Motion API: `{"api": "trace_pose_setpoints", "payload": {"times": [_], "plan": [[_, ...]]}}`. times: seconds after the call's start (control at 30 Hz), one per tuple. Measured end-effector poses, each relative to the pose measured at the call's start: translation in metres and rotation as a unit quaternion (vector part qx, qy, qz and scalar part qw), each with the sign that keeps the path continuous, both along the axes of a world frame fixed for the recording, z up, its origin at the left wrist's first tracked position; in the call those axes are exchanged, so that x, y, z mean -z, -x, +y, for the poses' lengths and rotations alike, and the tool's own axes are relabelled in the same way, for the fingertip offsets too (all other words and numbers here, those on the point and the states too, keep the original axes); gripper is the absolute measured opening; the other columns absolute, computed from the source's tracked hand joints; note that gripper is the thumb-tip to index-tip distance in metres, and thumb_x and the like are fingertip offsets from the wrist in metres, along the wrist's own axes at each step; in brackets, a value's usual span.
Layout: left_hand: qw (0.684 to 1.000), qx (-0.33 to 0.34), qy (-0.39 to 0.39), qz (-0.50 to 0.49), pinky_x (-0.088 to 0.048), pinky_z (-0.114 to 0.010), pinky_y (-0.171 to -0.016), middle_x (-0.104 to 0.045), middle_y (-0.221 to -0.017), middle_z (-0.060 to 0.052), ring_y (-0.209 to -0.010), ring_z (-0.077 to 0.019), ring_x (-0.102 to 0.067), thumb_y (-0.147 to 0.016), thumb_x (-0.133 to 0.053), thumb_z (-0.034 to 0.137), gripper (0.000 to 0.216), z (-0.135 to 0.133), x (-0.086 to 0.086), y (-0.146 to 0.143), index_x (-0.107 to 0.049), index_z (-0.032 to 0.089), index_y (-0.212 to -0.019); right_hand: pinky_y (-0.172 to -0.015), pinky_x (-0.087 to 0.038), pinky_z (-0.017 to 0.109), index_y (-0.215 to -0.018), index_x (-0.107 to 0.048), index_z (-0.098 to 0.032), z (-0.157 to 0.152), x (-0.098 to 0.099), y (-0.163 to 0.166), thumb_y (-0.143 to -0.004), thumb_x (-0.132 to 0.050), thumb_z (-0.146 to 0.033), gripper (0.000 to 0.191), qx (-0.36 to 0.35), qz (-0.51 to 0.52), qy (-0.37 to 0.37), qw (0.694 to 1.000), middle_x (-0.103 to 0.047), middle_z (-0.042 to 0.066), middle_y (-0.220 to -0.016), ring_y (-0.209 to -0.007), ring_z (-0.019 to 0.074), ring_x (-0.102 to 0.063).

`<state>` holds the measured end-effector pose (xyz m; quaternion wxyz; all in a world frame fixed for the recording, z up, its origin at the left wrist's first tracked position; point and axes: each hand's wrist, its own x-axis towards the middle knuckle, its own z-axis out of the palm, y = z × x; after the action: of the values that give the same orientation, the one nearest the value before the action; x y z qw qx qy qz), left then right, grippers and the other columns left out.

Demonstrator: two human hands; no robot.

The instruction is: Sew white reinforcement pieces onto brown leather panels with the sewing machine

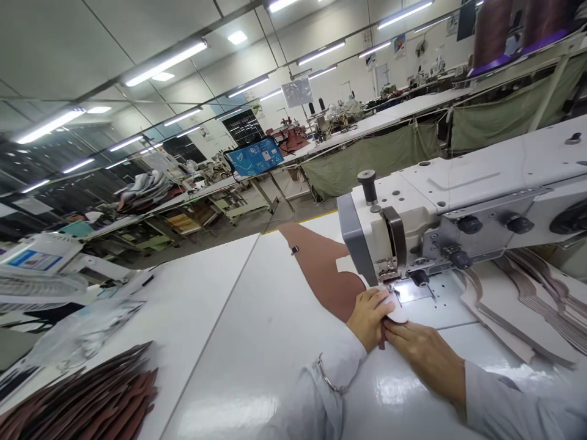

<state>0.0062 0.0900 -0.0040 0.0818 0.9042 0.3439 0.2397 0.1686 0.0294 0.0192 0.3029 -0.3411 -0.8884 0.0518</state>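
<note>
A brown leather-like piece [316,256] lies flat on the white table, with its near end under the sewing machine [358,235]. My left hand [369,315] presses this end beside the needle area, fingers closed over it. My right hand [419,345] grips the near edge with fingers pressed together. Between my hands a small white rounded part [398,310] shows against the brown material. A lit metal plate [415,291] sits just beyond my fingers. My fingertips partly hide the spot under the presser foot.
To the right lie layered grey-white cut pieces [518,305] with brown edges. A pile of dark brown pieces [92,397] rests at the lower left, near clear plastic [87,333]. Large thread cones [493,33] stand at the upper right. Other worktables [389,113] fill the background.
</note>
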Motion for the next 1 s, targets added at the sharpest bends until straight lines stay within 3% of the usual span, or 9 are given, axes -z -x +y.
{"api": "trace_pose_setpoints", "payload": {"times": [0.5, 0.83, 1.0], "plan": [[1.000, -0.005, -0.013, -0.025, -0.037, -0.040, -0.093, -0.059, -0.113, -0.009, -0.108, -0.0244, -0.046, -0.079, -0.057, 0.028, 0.022, 0.007, 0.001, -0.001, -0.061, 0.018, -0.098, -0.078, -0.052, 0.028, -0.098, -0.059, -0.011, 0.006, 0.008, 0.000, -0.089, -0.032, -0.008, 0.029, 0.002, 0.007, -0.020, 1.000, -0.061, 0.010, -0.094, -0.087, 0.0166, -0.058], [1.000, 0.011, -0.008, 0.026, -0.037, -0.042, -0.092, -0.056, -0.117, -0.011, -0.111, -0.0257, -0.044, -0.075, -0.062, 0.027, 0.027, 0.003, 0.000, 0.001, -0.059, 0.017, -0.101, -0.075, -0.052, 0.029, -0.099, -0.059, -0.009, -0.001, 0.011, 0.003, -0.087, -0.029, -0.004, 0.032, 0.017, -0.025, -0.020, 0.999, -0.061, 0.011, -0.091, -0.084, 0.0169, -0.058], [0.997, 0.009, -0.030, 0.068, -0.039, -0.040, -0.091, -0.057, -0.112, -0.012, -0.107, -0.0247, -0.047, -0.080, -0.057, 0.028, 0.023, 0.009, -0.011, -0.002, -0.059, 0.016, -0.099, -0.073, -0.052, 0.027, -0.095, -0.059, -0.011, 0.008, 0.011, 0.003, -0.088, -0.032, -0.005, 0.029, 0.019, -0.021, -0.010, 1.000, -0.061, 0.009, -0.089, -0.082, 0.0157, -0.058]]}}
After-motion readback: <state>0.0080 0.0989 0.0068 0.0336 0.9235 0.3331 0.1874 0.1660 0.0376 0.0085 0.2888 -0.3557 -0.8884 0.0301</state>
